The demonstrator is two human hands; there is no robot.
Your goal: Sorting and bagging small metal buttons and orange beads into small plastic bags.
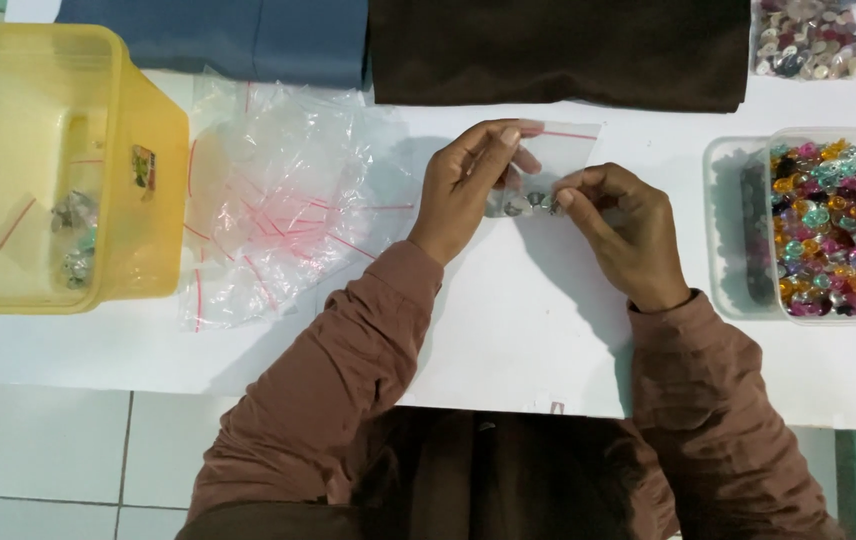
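Note:
My left hand [468, 185] and my right hand [623, 225] both pinch a small clear zip bag [558, 150] with a red strip along its top, held just above the white table [508, 330]. A few small shiny beads [533, 202] sit inside the bag between my fingertips. To the right stands a clear plastic tub [833, 230] filled with several multicoloured shiny beads.
A heap of empty clear zip bags [268, 210] lies left of my hands. A yellow plastic bin [58, 170] at far left holds a few filled bags. Blue cloth [218, 35] and dark brown cloth [558, 50] lie along the back; another bag of beads [808, 40] is at back right.

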